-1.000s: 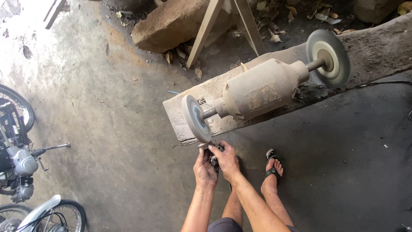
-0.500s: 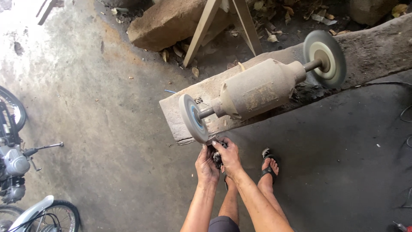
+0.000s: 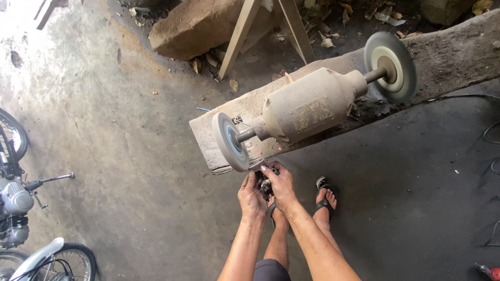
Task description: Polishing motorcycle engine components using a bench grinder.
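Note:
A dusty bench grinder (image 3: 307, 106) sits on a thick wooden beam (image 3: 458, 44). It has a left wheel (image 3: 229, 141) and a right wheel (image 3: 390, 65). My left hand (image 3: 251, 196) and my right hand (image 3: 278, 187) are together just below the left wheel. Both grip a small dark metal piece (image 3: 265, 184), its upper end against the wheel's lower edge. A few sparks show beside the wheel. Most of the piece is hidden by my fingers.
My feet in sandals (image 3: 325, 200) stand on the dark concrete floor. A large stone (image 3: 198, 26) and wooden legs (image 3: 239, 36) lie behind the beam. A motorcycle (image 3: 15, 208) is parked at the left edge. Cables (image 3: 489, 135) run along the right.
My hands have stayed at the left wheel with the piece, shifting only slightly. The view has drifted a little.

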